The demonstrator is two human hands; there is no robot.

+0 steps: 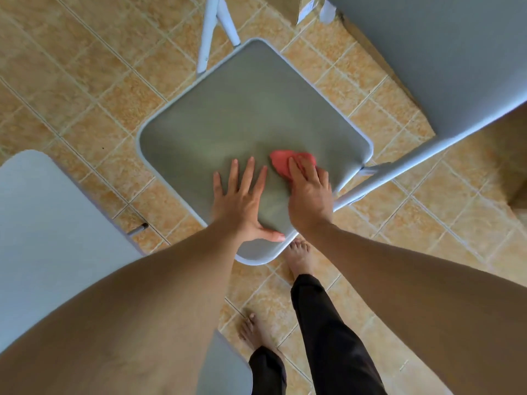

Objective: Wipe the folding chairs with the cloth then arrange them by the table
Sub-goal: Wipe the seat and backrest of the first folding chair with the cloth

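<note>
At the left edge is a pale grey surface (pixel 42 223) with a rounded corner. Next to it, in the middle, the folding chair (pixel 228 118) stands on the tiled floor (pixel 85 81). The left hand (pixel 242 203) lies flat on the near part of its grey seat, fingers straight and spread wide. Just right of it, the right hand (pixel 309 198) presses the red cloth (pixel 285 162) on the seat, fingers laid over it. The grey backrest (pixel 427 67) is at the far right.
</note>
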